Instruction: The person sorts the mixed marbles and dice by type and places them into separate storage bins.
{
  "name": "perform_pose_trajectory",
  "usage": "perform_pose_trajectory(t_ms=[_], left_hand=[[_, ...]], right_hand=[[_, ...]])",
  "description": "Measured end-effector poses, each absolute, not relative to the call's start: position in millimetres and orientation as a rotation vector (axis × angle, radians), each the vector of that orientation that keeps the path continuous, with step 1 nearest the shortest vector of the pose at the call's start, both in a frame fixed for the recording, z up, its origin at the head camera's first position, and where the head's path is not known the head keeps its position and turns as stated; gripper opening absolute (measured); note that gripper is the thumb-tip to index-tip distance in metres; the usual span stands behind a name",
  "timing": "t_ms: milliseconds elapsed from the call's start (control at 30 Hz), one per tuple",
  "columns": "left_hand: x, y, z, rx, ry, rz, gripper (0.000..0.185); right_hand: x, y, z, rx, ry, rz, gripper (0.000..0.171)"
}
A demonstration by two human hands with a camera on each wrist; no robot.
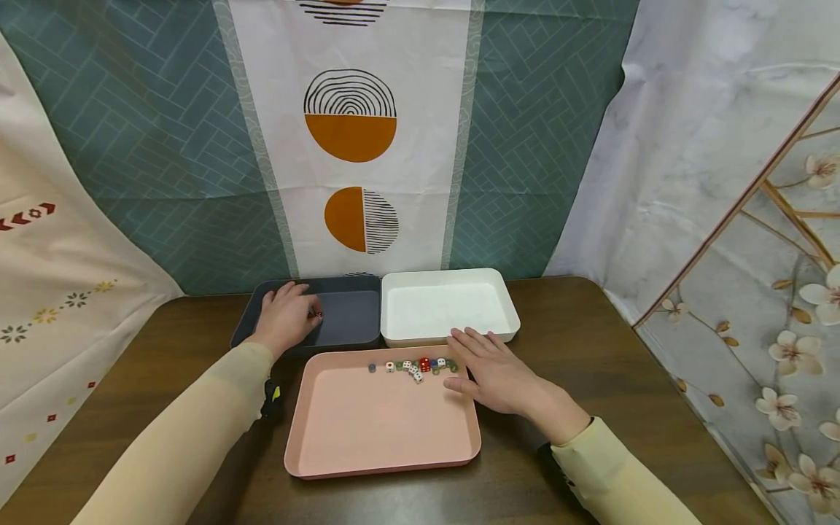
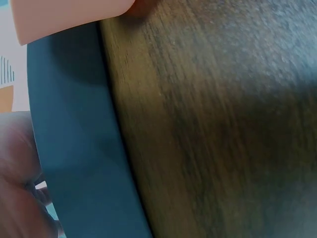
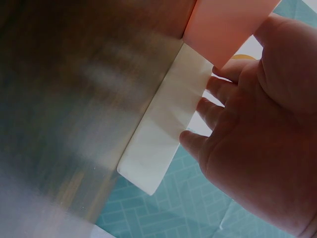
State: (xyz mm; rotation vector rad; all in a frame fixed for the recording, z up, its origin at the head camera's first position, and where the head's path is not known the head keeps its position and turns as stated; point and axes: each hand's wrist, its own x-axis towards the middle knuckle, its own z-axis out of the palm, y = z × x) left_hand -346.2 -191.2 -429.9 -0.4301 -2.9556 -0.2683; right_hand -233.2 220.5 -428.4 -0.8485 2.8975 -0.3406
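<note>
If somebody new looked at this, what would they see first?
Probably the pink tray in front, with little dice strewn near its far edge. Behind it, the left hand is over a dark tray beside a white tray. Orange half-circles stand out on the hanging cloth.

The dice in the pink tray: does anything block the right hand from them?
Nothing visible does: in the head view, the right hand is over the right edge of the pink tray, close beside the dice.

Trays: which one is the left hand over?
The dark tray, back left: the left hand is over it, while the right hand is by the white tray and pink tray.
</note>
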Motion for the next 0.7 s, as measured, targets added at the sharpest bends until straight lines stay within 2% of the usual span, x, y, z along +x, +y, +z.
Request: perform_pose_trajectory(t_ms=[233,700], left_hand=[[-345,-193,-430,-0.425,-2.97,-0.287,0.009],[-336,-188,-419,-0.47,-2.922,-0.312,0.033]], right_hand=[[-232,218,-427,-0.834,2.889,-0.337,0.084],[-233,220,-431,-0.826,2.9,-0.375,0.085]])
